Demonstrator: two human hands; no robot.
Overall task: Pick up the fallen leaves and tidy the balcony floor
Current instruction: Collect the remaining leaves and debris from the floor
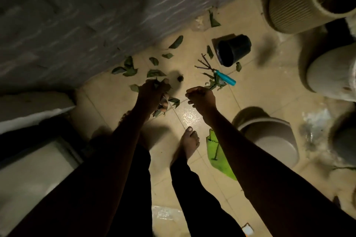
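Fallen leaves [176, 42]: perhaps fourteen lie loose, view blurred | large planters [289, 5]: three in plain view | small black pot [234, 50]: one | hand rake [224, 77]: one

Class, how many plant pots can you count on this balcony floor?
4: ribbed pot top right; black pot on its side, centre; pale pot, right; grey pot, lower right. A dark shape at the right edge may be another.

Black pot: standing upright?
No. The black pot lies tipped on its side on the floor, with its open mouth in view.
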